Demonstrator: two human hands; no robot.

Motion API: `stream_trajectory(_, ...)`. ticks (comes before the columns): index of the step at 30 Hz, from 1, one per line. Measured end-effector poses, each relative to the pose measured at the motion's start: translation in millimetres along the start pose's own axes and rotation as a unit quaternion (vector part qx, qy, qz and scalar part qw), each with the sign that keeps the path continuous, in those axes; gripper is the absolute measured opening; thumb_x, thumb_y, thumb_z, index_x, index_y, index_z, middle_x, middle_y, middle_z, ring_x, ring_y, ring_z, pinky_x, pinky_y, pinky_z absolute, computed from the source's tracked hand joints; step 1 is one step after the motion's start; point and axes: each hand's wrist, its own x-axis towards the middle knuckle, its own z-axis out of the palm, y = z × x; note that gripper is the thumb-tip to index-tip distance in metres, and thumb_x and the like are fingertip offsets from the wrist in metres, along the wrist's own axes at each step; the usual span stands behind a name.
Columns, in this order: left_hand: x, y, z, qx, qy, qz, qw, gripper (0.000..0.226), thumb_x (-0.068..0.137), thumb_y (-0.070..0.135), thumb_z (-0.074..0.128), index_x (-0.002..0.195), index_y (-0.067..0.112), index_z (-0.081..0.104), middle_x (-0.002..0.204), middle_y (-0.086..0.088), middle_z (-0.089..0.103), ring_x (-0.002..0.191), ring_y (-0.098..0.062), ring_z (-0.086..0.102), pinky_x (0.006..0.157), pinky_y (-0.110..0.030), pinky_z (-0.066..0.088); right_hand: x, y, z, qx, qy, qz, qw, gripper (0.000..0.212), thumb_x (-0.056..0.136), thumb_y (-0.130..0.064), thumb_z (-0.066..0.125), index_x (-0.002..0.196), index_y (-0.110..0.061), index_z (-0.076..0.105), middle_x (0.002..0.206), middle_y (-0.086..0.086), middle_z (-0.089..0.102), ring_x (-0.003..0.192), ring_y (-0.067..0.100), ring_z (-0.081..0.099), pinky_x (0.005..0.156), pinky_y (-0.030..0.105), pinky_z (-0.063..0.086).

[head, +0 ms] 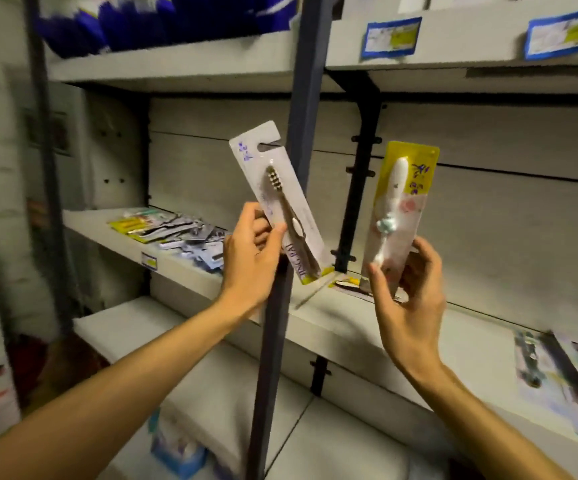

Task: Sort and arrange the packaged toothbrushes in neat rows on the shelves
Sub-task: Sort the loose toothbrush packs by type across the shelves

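Observation:
My left hand [251, 252] pinches a white-carded toothbrush pack [275, 188] near its lower half, tilted with the brush head up, in front of a dark shelf post [303, 109]. My right hand [407, 299] grips the bottom of a yellow-topped toothbrush pack [400, 209] that stands nearly upright. Both packs are raised above the middle shelf [332, 323]. A loose pile of toothbrush packs [173, 233] lies on the left part of that shelf. A few more packs [564, 372] lie flat at its right end.
The upper shelf [454, 43] carries blue-bordered price labels and, at left, blue bags [135, 22]. A black bracket [362, 161] runs down the back panel between the two packs. Lower shelves hold white boxes [211, 393] and a small blue box [176, 452].

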Motion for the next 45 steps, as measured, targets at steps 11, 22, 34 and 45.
stream_trajectory(11, 77.5, -120.3, -203.1, 0.044, 0.096, -0.265, 0.958, 0.017, 0.098, -0.001, 0.052, 0.113, 0.002, 0.06, 0.096, -0.017, 0.073, 0.081, -0.033, 0.071, 0.059, -0.032, 0.057, -27.5, -7.5, 231.9, 0.022, -0.155, 0.021, 0.987, 0.071, 0.092, -0.027, 0.071, 0.149, -0.041, 0.031, 0.136, -0.012, 0.056, 0.113, 0.008, 0.064, 0.085, 0.038, 0.06)
stream_trajectory(22, 168.9, -208.7, -330.2, 0.06, 0.022, -0.431, 0.9, 0.034, 0.089, 0.0, 0.059, 0.122, 0.008, 0.06, 0.109, -0.017, 0.071, 0.083, -0.022, 0.066, 0.049, -0.024, 0.053, 21.2, 35.9, 414.1, 0.034, -0.128, 0.222, 0.966, 0.041, 0.09, -0.018, 0.072, 0.128, -0.017, 0.056, 0.122, 0.002, 0.064, 0.101, 0.023, 0.066, 0.089, 0.044, 0.057)
stream_trajectory(34, 282.4, -324.1, -329.3, 0.186, -0.131, -0.352, 0.908, 0.043, 0.082, -0.007, 0.07, 0.124, 0.002, 0.063, 0.104, -0.013, 0.074, 0.1, -0.027, 0.07, 0.091, -0.035, 0.056, 115.1, 98.8, 529.7, 0.054, -0.184, 0.353, 0.916, 0.021, 0.088, -0.015, 0.075, 0.107, -0.007, 0.069, 0.08, 0.008, 0.067, 0.053, 0.016, 0.06, 0.043, 0.029, 0.055)
stream_trajectory(45, 366.0, -419.2, -338.1, 0.38, -0.236, -0.171, 0.878, 0.016, 0.089, 0.025, 0.067, 0.099, 0.025, 0.078, 0.101, 0.006, 0.077, 0.097, -0.019, 0.072, 0.091, -0.034, 0.056, 156.5, 182.2, 626.3, -0.001, -0.281, 0.353, 0.892, 0.02, 0.09, -0.009, 0.07, 0.105, 0.004, 0.069, 0.075, 0.009, 0.066, 0.048, 0.007, 0.06, 0.057, 0.026, 0.05)
